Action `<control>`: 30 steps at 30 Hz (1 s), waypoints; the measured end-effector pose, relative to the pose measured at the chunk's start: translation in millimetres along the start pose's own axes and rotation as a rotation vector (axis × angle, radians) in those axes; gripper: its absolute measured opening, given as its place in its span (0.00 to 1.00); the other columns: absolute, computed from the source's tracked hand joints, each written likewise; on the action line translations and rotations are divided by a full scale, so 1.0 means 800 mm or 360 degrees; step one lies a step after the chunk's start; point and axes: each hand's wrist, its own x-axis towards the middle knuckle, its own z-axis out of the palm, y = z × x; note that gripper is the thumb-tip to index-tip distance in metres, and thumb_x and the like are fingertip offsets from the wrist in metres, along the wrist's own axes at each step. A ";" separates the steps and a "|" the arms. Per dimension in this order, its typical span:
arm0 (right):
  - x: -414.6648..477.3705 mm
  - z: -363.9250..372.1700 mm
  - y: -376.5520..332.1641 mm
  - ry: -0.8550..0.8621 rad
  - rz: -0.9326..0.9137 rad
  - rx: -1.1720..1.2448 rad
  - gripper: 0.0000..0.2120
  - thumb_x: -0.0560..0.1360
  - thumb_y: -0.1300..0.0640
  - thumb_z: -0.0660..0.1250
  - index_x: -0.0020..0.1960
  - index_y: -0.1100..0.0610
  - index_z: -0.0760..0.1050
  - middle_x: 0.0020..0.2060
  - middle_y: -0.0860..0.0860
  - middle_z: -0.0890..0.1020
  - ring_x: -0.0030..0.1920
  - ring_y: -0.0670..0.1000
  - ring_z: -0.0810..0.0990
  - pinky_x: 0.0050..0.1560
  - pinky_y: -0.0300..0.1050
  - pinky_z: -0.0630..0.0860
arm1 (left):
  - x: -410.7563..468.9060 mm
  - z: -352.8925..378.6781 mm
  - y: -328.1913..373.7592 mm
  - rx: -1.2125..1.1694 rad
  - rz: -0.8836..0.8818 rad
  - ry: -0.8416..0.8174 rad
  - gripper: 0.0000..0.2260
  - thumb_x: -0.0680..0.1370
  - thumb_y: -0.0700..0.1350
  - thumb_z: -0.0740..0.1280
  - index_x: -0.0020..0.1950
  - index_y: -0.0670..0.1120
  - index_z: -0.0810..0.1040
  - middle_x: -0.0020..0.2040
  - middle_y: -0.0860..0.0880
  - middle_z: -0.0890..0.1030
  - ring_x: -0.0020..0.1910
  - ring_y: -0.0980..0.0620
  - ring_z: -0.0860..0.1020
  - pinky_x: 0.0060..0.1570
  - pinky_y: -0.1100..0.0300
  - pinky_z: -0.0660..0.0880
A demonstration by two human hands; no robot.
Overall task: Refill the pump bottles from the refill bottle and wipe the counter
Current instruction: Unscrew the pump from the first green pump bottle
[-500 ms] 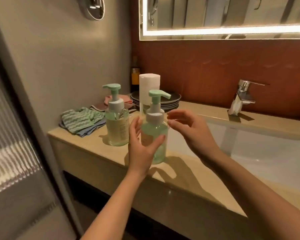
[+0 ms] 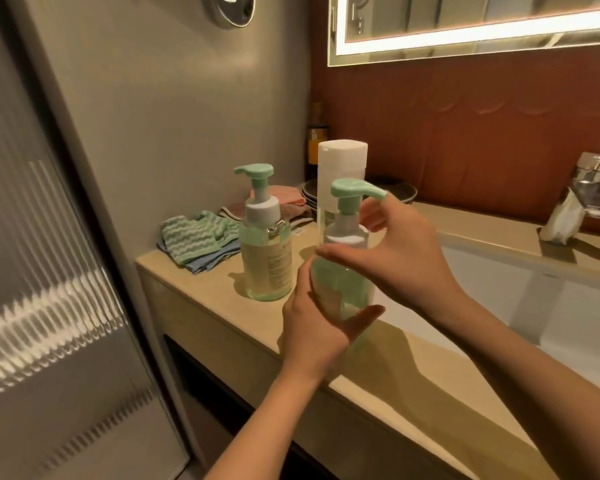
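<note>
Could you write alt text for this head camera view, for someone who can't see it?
A person's left hand holds the near pump bottle at a beige bathroom counter while the right hand grips its pump collar. Behind stand a second pump bottle and a white refill bottle, with folded cloths left and a sink right.

Left arm: bare forearm, reaching up from the bottom edge of my view, wrist straight.
Left hand (image 2: 321, 327): cupped round the lower body of the near pump bottle (image 2: 340, 282), thumb across the front.
Right arm: bare, reaching in from the lower right, angled up and left.
Right hand (image 2: 409, 254): above my left, curled round the bottle's neck, thumb stretched left across the front, slightly blurred.
</note>
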 end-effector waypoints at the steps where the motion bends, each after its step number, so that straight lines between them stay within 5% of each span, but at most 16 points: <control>1: 0.003 0.001 0.002 -0.0015 -0.0021 -0.0050 0.30 0.58 0.31 0.71 0.53 0.46 0.71 0.47 0.42 0.77 0.48 0.45 0.76 0.46 0.46 0.77 | 0.000 0.001 0.000 0.0030 -0.0008 0.0014 0.40 0.58 0.67 0.74 0.66 0.56 0.66 0.57 0.60 0.77 0.58 0.60 0.75 0.53 0.57 0.77; 7: 0.008 0.002 0.005 -0.0079 -0.0031 -0.0008 0.24 0.59 0.34 0.72 0.46 0.48 0.73 0.43 0.44 0.78 0.44 0.44 0.76 0.42 0.43 0.77 | -0.001 0.002 0.000 0.0102 -0.0079 0.0003 0.39 0.56 0.70 0.71 0.63 0.54 0.71 0.52 0.59 0.78 0.54 0.60 0.76 0.48 0.65 0.75; 13: 0.017 -0.007 0.018 -0.0392 0.0022 0.0354 0.17 0.63 0.44 0.75 0.49 0.46 0.75 0.45 0.39 0.79 0.47 0.37 0.76 0.40 0.27 0.71 | 0.003 0.000 -0.004 0.0080 -0.0089 -0.0004 0.30 0.55 0.69 0.72 0.54 0.63 0.70 0.50 0.63 0.78 0.52 0.63 0.76 0.49 0.65 0.75; 16: 0.018 -0.015 0.019 -0.0597 0.0010 0.0538 0.16 0.67 0.49 0.73 0.54 0.47 0.77 0.52 0.42 0.81 0.54 0.41 0.76 0.54 0.39 0.72 | 0.003 0.001 -0.001 0.0048 -0.0110 -0.0032 0.30 0.55 0.68 0.72 0.53 0.64 0.70 0.50 0.64 0.78 0.53 0.66 0.75 0.48 0.71 0.73; 22: 0.007 0.010 0.008 -0.0358 0.0035 0.0257 0.35 0.57 0.34 0.73 0.57 0.51 0.70 0.52 0.46 0.75 0.53 0.48 0.74 0.52 0.47 0.76 | 0.005 0.002 -0.001 0.0053 -0.0033 -0.0069 0.31 0.59 0.64 0.73 0.59 0.57 0.72 0.50 0.64 0.78 0.51 0.69 0.75 0.45 0.78 0.70; 25: 0.008 0.013 0.008 -0.0196 0.0083 0.0311 0.30 0.59 0.40 0.76 0.55 0.50 0.70 0.50 0.44 0.77 0.50 0.44 0.75 0.47 0.36 0.75 | 0.003 0.003 -0.002 -0.0035 -0.0121 -0.0020 0.33 0.55 0.65 0.74 0.57 0.58 0.73 0.49 0.62 0.80 0.50 0.66 0.77 0.45 0.72 0.73; 27: 0.012 0.004 0.013 -0.0315 0.0108 0.0430 0.27 0.61 0.46 0.77 0.56 0.51 0.73 0.50 0.42 0.78 0.51 0.41 0.76 0.44 0.29 0.72 | 0.001 0.002 -0.002 -0.0003 -0.0114 -0.0017 0.31 0.54 0.67 0.73 0.54 0.61 0.73 0.48 0.62 0.80 0.50 0.65 0.77 0.45 0.70 0.74; 30: 0.018 -0.011 0.019 -0.0601 0.0056 0.0616 0.20 0.66 0.54 0.76 0.57 0.50 0.77 0.53 0.43 0.81 0.55 0.40 0.77 0.52 0.33 0.70 | 0.001 0.001 -0.001 0.0057 -0.0083 -0.0023 0.29 0.55 0.68 0.73 0.52 0.63 0.71 0.49 0.62 0.79 0.51 0.64 0.76 0.46 0.68 0.75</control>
